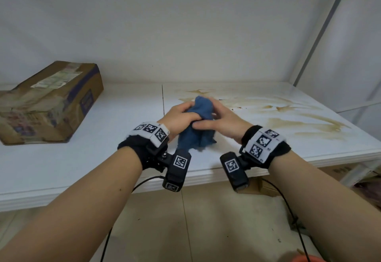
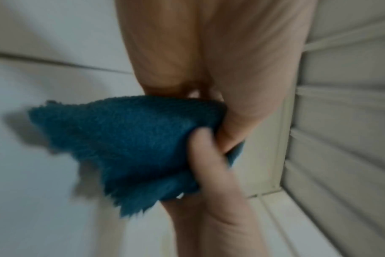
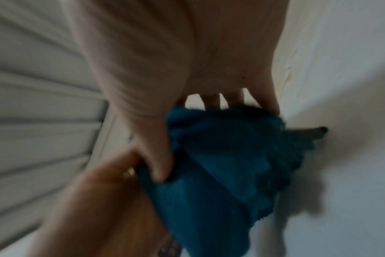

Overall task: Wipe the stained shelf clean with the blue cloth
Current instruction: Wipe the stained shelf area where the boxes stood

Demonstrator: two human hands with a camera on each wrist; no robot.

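The blue cloth (image 1: 195, 138) is bunched up between both hands, just above the white shelf (image 1: 123, 154). My left hand (image 1: 184, 115) curls its fingers over the cloth's left side. On the other side my right hand (image 1: 209, 120) grips it, thumb laid across the front and fingers behind. Brown stains (image 1: 288, 117) streak the shelf's right half, beyond and to the right of the hands. The left wrist view shows the cloth (image 2: 132, 139) hanging from my left hand (image 2: 220, 90), with the right thumb (image 2: 207, 161) on it. The right wrist view is blurred and shows the cloth (image 3: 220, 165) under my right hand (image 3: 187, 107).
A worn cardboard box (image 1: 47, 105) lies on the shelf's left part. A white metal upright (image 1: 321, 30) rises at the back right corner, with the wall behind. Below the shelf's front edge is tiled floor (image 1: 206, 220), with cables and an orange object (image 1: 309, 259) at the bottom right.
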